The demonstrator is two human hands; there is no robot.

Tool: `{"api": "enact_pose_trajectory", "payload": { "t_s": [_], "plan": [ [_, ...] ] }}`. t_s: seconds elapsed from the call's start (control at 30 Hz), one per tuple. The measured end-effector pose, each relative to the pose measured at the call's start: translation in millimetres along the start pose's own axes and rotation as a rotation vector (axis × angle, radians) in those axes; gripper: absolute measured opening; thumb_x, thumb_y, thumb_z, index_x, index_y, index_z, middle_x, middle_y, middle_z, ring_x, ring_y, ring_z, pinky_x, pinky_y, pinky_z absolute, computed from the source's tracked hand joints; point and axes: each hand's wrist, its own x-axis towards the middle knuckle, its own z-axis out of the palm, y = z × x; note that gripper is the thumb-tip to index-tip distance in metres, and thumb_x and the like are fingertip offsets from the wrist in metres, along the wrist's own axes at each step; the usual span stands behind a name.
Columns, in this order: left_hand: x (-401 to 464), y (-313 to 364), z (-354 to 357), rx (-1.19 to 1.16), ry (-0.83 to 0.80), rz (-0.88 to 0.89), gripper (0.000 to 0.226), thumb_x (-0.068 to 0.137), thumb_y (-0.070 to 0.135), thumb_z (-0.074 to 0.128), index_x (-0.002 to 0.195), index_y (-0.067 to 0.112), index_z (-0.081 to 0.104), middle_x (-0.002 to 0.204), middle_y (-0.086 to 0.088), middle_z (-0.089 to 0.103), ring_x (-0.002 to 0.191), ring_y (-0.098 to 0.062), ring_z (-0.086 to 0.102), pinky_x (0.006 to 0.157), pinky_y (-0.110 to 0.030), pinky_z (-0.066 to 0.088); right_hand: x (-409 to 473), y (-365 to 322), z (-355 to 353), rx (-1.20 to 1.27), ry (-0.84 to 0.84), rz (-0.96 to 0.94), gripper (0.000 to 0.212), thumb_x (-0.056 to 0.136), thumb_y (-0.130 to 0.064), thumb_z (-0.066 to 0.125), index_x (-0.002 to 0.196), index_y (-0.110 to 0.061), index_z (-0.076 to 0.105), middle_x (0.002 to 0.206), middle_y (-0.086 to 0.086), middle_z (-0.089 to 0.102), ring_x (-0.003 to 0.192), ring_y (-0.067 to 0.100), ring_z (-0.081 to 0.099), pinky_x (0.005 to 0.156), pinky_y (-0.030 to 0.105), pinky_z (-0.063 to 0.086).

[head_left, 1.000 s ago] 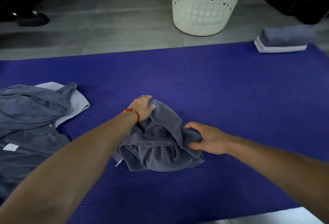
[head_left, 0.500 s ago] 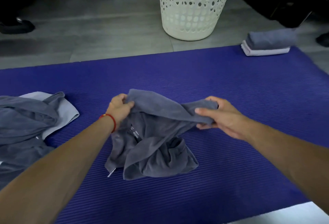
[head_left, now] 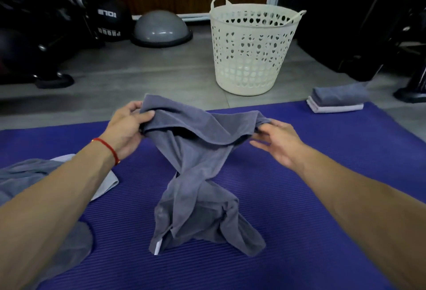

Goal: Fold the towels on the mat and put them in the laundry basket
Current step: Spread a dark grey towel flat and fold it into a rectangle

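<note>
We have lifted the grey towel (head_left: 198, 149) off the mat (head_left: 299, 197) since a second ago; left hand (head_left: 125, 129) and right hand (head_left: 275, 142) each pinch its top edge (lower half twisted, still touching the mat), laundry basket (head_left: 251, 59) at one o'clock

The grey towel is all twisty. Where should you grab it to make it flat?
Grip the grey towel by its two top corners, reaching in from each side. The left hand already pinches one end of the hemmed edge; the right hand should slide outward, since the twist hangs below.
</note>
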Motion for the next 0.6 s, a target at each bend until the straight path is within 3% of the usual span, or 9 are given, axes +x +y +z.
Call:
{"api": "enact_pose_trajectory", "payload": {
  "t_s": [0.17,0.23,0.3,0.4,0.53,0.6],
  "plan": [
    [-6.3,26.5,-9.1,-0.042,0.047,0.006,0.013,0.099,0.002,0.057,0.1,0.014,0.061,0.095,-0.003,0.071,0.087,-0.014,0.069,0.077,-0.029,0.055,6.8,-14.0,27.2,0.062,-0.044,-0.083,0.019,0.097,-0.016,0.067,0.111,-0.006,0.072,0.103,0.007,0.075,0.091,0.021,0.072,0.085,0.039,0.062],
    [-8.5,35.6,-11.8,-0.076,0.05,-0.025,0.012,0.099,0.007,0.059,0.11,0.008,0.063,0.106,-0.009,0.071,0.099,-0.02,0.069,0.083,-0.032,0.055,11.8,-18.7,32.2,-0.032,0.01,-0.164,0.015,0.096,-0.009,0.067,0.111,-0.008,0.073,0.104,0.006,0.078,0.097,0.022,0.074,0.087,0.038,0.062],
    [-13.4,46.5,-11.7,-0.125,0.031,-0.055,0.027,0.099,0.014,0.059,0.123,0.003,0.064,0.117,-0.012,0.07,0.109,-0.024,0.067,0.09,-0.034,0.055,20.2,-24.8,31.3,-0.096,0.088,-0.201,0.018,0.096,0.0,0.063,0.11,-0.007,0.073,0.103,0.009,0.077,0.099,0.025,0.074,0.087,0.04,0.062],
    [-19.8,62.3,-14.2,-0.208,-0.017,-0.062,0.026,0.099,0.027,0.058,0.105,0.009,0.077,0.108,-0.006,0.075,0.1,-0.02,0.071,0.091,-0.033,0.055,30.5,-43.2,16.7,-0.228,0.118,-0.251,0.018,0.095,0.003,0.063,0.104,-0.009,0.074,0.098,0.008,0.078,0.099,0.026,0.074,0.085,0.039,0.062],
    [-12.4,80.6,-19.3,-0.208,0.072,0.002,0.029,0.103,0.028,0.053,0.118,0.009,0.069,0.117,-0.011,0.072,0.105,-0.024,0.068,0.092,-0.036,0.053,27.5,-93.9,-10.6,-0.41,0.104,-0.385,0.018,0.094,0.003,0.066,0.096,-0.013,0.075,0.095,0.008,0.078,0.091,0.022,0.074,0.074,0.031,0.059],
    [-5.9,94.2,-17.8,-0.194,0.163,0.075,0.017,0.103,0.023,0.055,0.108,0.013,0.067,0.111,-0.01,0.072,0.105,-0.027,0.064,0.084,-0.037,0.054,19.1,-126.9,-21.1,-0.458,0.154,-0.462,0.022,0.092,0.003,0.07,0.087,-0.018,0.074,0.092,0.008,0.077,0.082,0.018,0.071,0.069,0.028,0.056]
  ]
}}
